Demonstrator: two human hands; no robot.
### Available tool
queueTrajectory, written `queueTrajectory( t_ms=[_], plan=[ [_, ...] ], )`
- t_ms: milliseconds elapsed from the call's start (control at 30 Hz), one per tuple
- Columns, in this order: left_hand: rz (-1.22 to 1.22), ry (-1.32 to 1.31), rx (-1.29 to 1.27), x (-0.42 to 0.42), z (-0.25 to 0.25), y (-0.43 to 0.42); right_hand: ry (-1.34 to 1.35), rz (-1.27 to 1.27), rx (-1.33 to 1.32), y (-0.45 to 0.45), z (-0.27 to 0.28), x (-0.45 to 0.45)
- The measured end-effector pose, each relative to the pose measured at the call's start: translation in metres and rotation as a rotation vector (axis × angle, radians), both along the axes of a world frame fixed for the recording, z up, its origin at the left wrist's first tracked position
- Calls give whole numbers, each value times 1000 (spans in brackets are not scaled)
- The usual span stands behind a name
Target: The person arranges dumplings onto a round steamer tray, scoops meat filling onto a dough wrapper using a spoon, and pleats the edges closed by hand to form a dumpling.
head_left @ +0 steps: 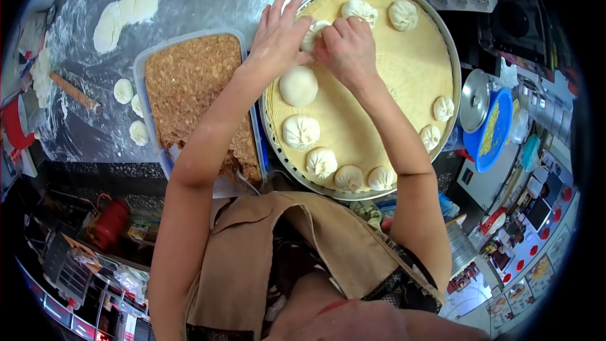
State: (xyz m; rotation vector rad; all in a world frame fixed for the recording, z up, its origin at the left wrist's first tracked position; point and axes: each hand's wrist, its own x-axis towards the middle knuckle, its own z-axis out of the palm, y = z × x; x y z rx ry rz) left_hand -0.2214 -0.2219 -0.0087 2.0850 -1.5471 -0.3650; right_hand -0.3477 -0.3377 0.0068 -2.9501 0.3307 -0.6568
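Note:
A pale pleated bun [313,36] sits between my two hands, over the upper left of a round steamer tray [404,57] with a woven lining. My left hand [278,33] cups its left side, with thumb and forefinger around it and the other fingers stretched away. From the right, my right hand [348,49] has its fingers bent and pinched at the bun, partly hiding it. Just below is a smooth round bun [298,86]. Another pleated bun [360,12] lies beyond my right knuckles. Several more buns, including one pleated bun [302,131], line the tray's edge.
Left of the tray stands a plastic tub [140,66] of minced filling [189,82], with a metal utensil [247,181] in it. The floured counter holds dough rounds [124,91], flattened dough [126,14] and a rolling pin [74,91]. A blue basin [503,120] sits right, beside a metal lid [474,100].

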Motion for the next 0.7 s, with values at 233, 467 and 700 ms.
queueTrajectory(
  t_ms=[233, 467, 700],
  plan=[
    [2, -6, -3, 0, 1, 7, -9, 7, 155, 3, 3, -10],
    [10, 79, -53, 9, -2, 9, 55, -133, 633, -6, 15, -35],
    [-102, -156, -181, 2, 19, 1, -2, -203, 719, -2, 9, -36]
  ],
)
